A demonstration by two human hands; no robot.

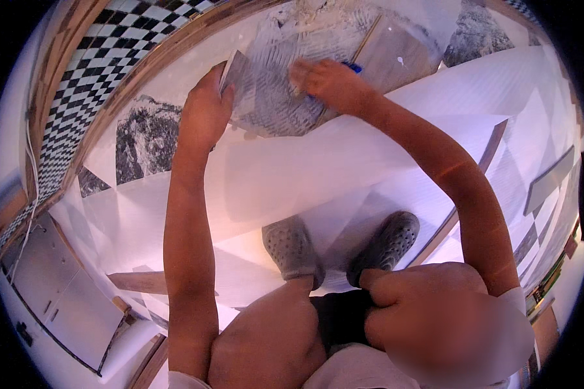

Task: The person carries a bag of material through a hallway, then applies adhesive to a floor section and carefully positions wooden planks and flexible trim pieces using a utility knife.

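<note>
My left hand (206, 107) grips the left edge of a thin grey tile (240, 81), which looks tilted up over a bed of combed grey adhesive (276, 48). The thumb lies on the tile's near side. Over the same adhesive, my right hand (328, 81) has its fingers curled and bent down; what they hold, if anything, is hidden. To the right of that hand lies a grey-brown tile (399, 55), flat on the floor. Small blue pieces (352, 67) show beside the hand along this tile's edge.
White sheeting (279, 168) covers the floor beneath my grey clogs (289, 243). Dark patches (148, 139) are on the floor at left. A black-and-white checkered surface (104, 61) runs along the far left behind a wooden edge. A grey flat piece (550, 181) lies at right.
</note>
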